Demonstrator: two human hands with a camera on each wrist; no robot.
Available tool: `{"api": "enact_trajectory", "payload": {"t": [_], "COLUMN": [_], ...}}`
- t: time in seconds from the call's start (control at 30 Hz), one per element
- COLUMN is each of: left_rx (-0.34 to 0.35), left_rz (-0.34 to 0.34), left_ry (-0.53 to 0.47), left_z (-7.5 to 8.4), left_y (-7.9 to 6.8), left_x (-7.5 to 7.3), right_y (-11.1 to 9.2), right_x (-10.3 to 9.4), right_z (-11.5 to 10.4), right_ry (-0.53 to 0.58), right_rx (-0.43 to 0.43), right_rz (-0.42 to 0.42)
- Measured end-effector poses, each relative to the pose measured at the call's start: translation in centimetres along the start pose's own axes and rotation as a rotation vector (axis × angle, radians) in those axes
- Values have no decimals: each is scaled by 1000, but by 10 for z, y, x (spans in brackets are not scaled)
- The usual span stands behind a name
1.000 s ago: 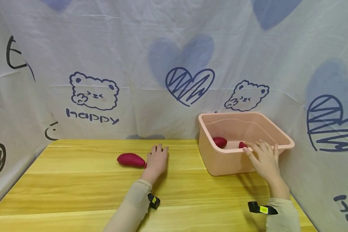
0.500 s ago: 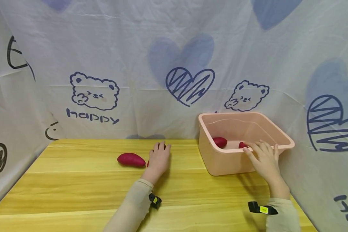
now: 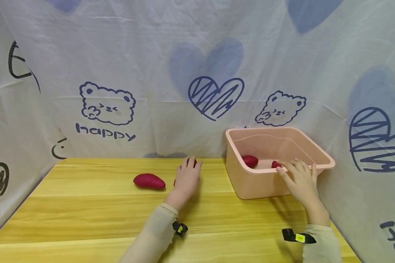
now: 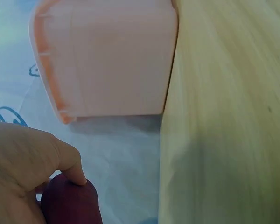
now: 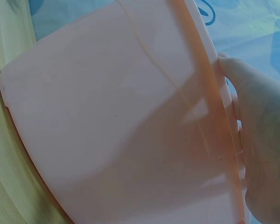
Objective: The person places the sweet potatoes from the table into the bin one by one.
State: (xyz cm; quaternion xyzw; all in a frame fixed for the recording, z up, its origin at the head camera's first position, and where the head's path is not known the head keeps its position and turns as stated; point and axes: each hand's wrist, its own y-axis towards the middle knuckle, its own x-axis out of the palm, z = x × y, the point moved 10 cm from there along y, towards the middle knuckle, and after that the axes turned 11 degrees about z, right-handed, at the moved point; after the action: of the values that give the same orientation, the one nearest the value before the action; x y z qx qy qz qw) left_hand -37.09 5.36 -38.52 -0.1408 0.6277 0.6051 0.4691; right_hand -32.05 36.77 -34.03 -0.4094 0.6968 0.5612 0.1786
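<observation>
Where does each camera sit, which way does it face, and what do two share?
Head: worn on the head, facing forward and down at the wood-grain table, pink plastic bin and printed cloth backdrop; left grip, right grip and sleeves show.
Left wrist: on that wrist, facing past the left grip, holding a sweet potato, toward the bin.
Right wrist: on that wrist, facing the bin close up; the right grip holds its rim.
Shared: head and left wrist both show the left grip, bin and table.
</observation>
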Motion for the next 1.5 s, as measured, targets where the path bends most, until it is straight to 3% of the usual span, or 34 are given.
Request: {"api": "enact_trajectory", "payload": {"t": [0.37,0.83,1.23,1.5], "left_rx": [40,119,126,142], "left_rz": [27,134,102,150], "left_ry": [19,51,56,36], "left_z": [20,38,54,66], "left_y": [4,20,36,45], "left_x": [-8,-25,-30,-37], "right_y": [0,0,0,0], "right_x": [0,-1,0,0], "right_z": [0,0,1,0], "right_ry": [2,3,0,0], "right_rx": [10,7,2,2], "right_rz": [-15,-4,1,-1]}}
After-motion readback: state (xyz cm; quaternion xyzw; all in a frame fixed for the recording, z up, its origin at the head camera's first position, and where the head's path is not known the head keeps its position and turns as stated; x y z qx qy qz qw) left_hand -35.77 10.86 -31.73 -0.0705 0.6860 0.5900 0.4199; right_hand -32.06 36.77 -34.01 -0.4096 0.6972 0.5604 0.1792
